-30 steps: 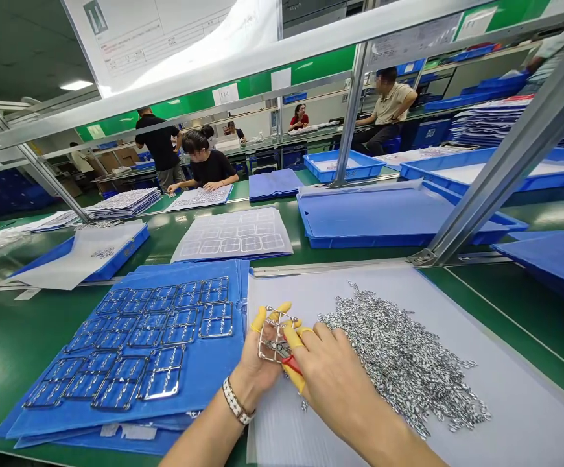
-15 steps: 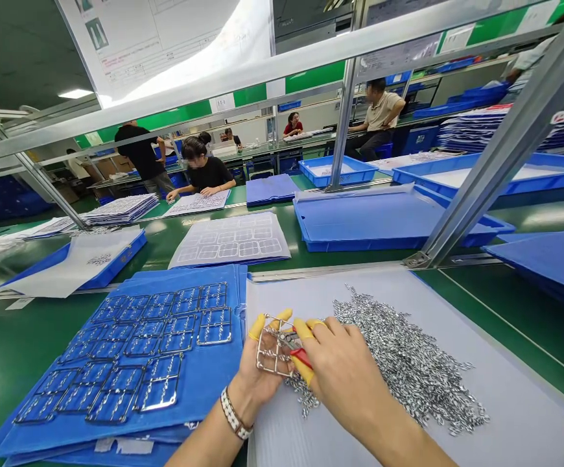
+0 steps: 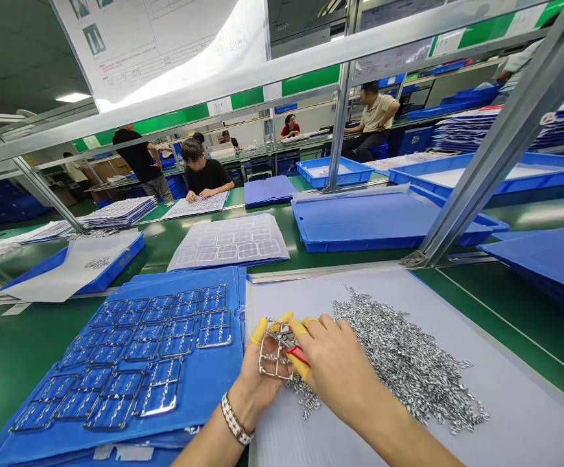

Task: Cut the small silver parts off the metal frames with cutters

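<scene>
My left hand (image 3: 257, 371) holds a small square metal frame (image 3: 275, 375) upright between thumb and fingers, which wear yellow finger cots. Small twisted pieces hang on the frame's inner bars. My right hand (image 3: 335, 363), also with yellow cots, grips red-handled pliers (image 3: 297, 353); their metal jaws reach into the frame's upper part. Exactly what the jaws pinch is too small to tell. Beneath and to the right, a heap of small silvery metal pieces (image 3: 403, 350) lies on a white sheet (image 3: 321, 441). Several similar frames (image 3: 158, 388) lie in rows on blue sheets (image 3: 175, 425) at the left.
A printed sheet with square outlines (image 3: 231, 239) lies beyond my hands. Behind it are a blue tray (image 3: 360, 220) and a slanted metal post (image 3: 486, 143). At the left, another blue tray (image 3: 126, 251) holds white paper and small pieces. A co-worker (image 3: 207, 172) sits across the bench.
The pliers' jaws have shifted up and left to the frame's upper part, with my right hand turning slightly. My left hand keeps hold of the frame. The co-worker across has bent forward, hands closer together.
</scene>
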### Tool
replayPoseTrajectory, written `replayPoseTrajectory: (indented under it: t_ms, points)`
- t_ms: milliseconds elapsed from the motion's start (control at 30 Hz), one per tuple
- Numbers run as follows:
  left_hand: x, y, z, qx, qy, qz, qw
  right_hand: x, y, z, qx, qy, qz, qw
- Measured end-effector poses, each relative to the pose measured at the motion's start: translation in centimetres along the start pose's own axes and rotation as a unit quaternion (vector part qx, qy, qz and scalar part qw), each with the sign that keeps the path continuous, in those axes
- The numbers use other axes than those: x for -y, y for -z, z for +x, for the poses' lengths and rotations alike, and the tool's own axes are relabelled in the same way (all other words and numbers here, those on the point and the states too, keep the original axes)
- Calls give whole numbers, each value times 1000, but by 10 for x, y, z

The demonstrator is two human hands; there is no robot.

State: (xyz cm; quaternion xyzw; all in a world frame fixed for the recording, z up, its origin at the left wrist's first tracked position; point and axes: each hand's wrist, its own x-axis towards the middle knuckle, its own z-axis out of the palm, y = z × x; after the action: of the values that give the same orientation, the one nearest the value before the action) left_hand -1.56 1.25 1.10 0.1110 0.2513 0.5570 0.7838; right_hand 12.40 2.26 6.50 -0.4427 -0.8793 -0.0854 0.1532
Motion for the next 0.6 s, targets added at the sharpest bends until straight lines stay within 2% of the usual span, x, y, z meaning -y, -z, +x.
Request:
replayPoseTrajectory:
  t_ms: [133,467,600]
  points:
    - [1,0,0,-19,-5,11,1000,1,2,-1,-4,-2,-2,1000]
    - [0,1,0,-3,-4,-5,1000,2,-1,2,-3,0,-16,1000]
    - [0,2,0,-17,-6,7,1000,6,2,1,-5,7,-39,999]
